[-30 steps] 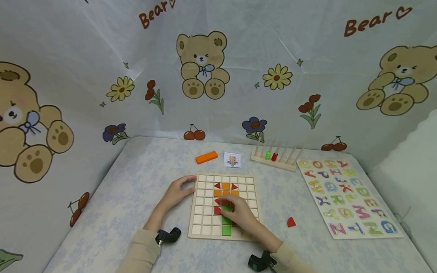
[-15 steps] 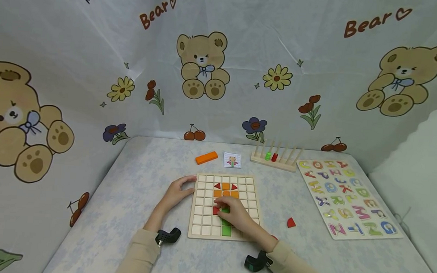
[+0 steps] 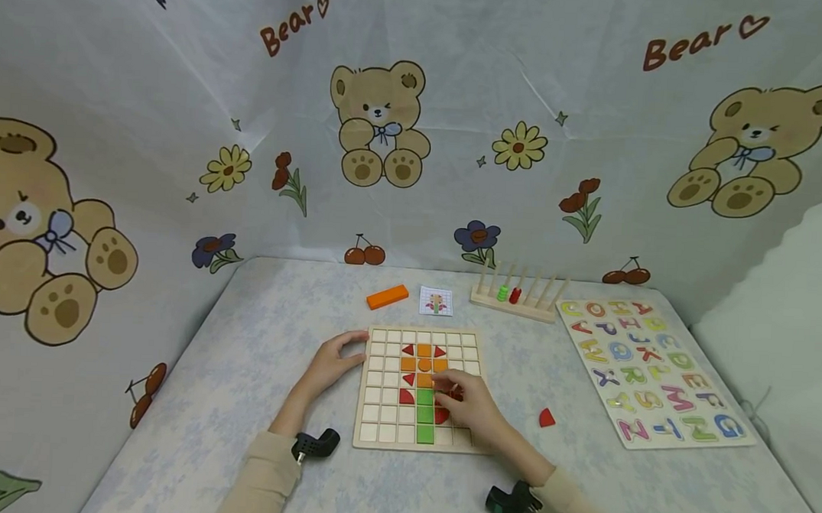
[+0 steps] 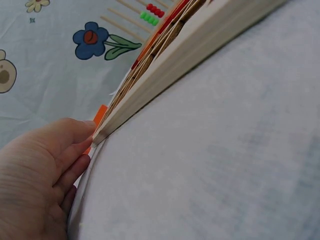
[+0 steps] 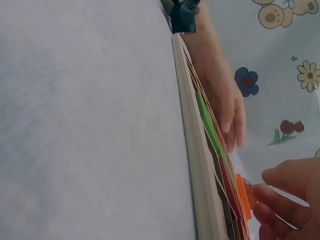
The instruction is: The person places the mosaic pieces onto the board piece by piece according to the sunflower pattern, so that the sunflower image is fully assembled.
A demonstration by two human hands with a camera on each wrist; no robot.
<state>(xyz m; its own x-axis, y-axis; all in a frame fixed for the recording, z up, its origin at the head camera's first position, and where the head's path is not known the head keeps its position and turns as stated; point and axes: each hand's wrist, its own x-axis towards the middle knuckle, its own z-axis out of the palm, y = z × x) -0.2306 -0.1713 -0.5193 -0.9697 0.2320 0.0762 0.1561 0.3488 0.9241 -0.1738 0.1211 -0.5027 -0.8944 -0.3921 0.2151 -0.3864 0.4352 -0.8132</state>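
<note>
A wooden grid board (image 3: 370,431) lies on the table in the head view, bearing orange squares, green squares (image 3: 425,435) and several red pieces. My left hand (image 3: 332,364) touches the board's left edge, its fingertips near the far-left corner; the left wrist view shows them at that corner. Over the right half of the board hovers my right hand (image 3: 469,404), thumb and fingers apart, beside the orange square (image 3: 424,380). Under its fingers a red rounded piece (image 3: 441,416) partly shows. Nothing held is visible between thumb and fingers in the right wrist view.
Right of the board lies a loose red piece (image 3: 546,418). Behind it are an orange block (image 3: 387,297), a pattern card (image 3: 436,301) and a peg rack (image 3: 512,303) with green and red beads. An alphabet board (image 3: 654,374) lies at the right.
My right hand has shifted right from the middle columns, uncovering the red triangle, red rounded piece and green squares there. My left hand stays at the board's edge.
</note>
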